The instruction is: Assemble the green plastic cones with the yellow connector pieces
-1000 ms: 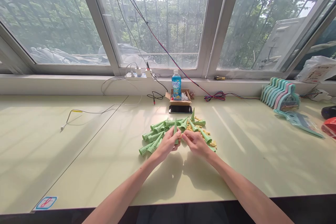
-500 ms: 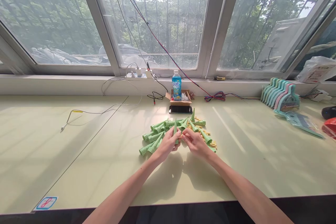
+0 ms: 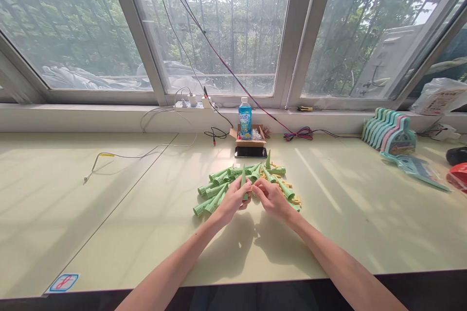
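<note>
My left hand (image 3: 235, 198) is closed around a green plastic spike (image 3: 243, 177), a hollow-looking cone held upright with its tip pointing up. Close beside it, my right hand (image 3: 270, 197) is pinched, fingertips near the spike's side; whatever lies between them is too small to make out. Behind and around both hands lies a pile of similar green spikes (image 3: 212, 189), several with their wide ribbed ends facing left. Small yellow plastic pieces (image 3: 297, 200) lie among the spikes on the right, partly covered by them and by my right hand.
Beyond the pile are a black phone (image 3: 251, 152) and a small cardboard box (image 3: 251, 143) with a blue bottle (image 3: 245, 119). Cables (image 3: 299, 133) run along the back. Pastel dustpan-like tools (image 3: 388, 131) stand at right; a white-tipped cable (image 3: 105, 155) lies at left.
My right fingertips have shifted very slightly beside the spike. Otherwise the hands, the held spike and the pile look the same.
</note>
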A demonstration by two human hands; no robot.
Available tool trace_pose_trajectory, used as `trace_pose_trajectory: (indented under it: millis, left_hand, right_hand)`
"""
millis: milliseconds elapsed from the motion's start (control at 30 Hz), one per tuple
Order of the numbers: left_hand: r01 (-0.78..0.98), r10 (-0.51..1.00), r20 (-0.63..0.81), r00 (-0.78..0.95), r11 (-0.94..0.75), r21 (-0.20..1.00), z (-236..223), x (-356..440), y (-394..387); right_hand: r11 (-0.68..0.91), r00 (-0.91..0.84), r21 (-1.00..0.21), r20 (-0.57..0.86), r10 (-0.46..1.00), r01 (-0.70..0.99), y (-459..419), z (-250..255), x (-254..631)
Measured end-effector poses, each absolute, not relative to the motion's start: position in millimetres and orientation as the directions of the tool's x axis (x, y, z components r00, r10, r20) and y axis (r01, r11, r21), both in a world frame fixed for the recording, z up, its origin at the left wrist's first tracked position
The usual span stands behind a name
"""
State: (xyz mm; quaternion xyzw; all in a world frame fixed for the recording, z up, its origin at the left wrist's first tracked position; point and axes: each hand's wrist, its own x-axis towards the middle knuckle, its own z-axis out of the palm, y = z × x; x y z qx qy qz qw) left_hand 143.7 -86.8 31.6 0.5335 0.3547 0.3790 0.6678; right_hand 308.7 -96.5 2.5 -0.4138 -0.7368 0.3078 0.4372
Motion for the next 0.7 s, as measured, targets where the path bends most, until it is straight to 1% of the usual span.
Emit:
trace_pose_trajectory:
  millis: [233,367,700]
  left_hand:
    - [-0.124,0.882,-0.068,0.466,0.141,0.982,32.4,143.5,-85.9]
    - [-0.121,0.88,-0.058,0.471,0.13,0.984,31.2,143.4,-85.8]
    - [-0.09,0.879,-0.039,0.474,0.093,0.992,28.7,143.0,-85.4]
  right_hand:
    - [0.506,-0.343,-0.796,0.398,0.851,0.331,-97.3,2.7,311.2]
    - [0.526,-0.344,-0.781,0.418,0.841,0.338,-97.1,4.3,311.4]
    - [0.512,-0.321,-0.785,0.413,0.852,0.348,-96.1,3.9,309.3]
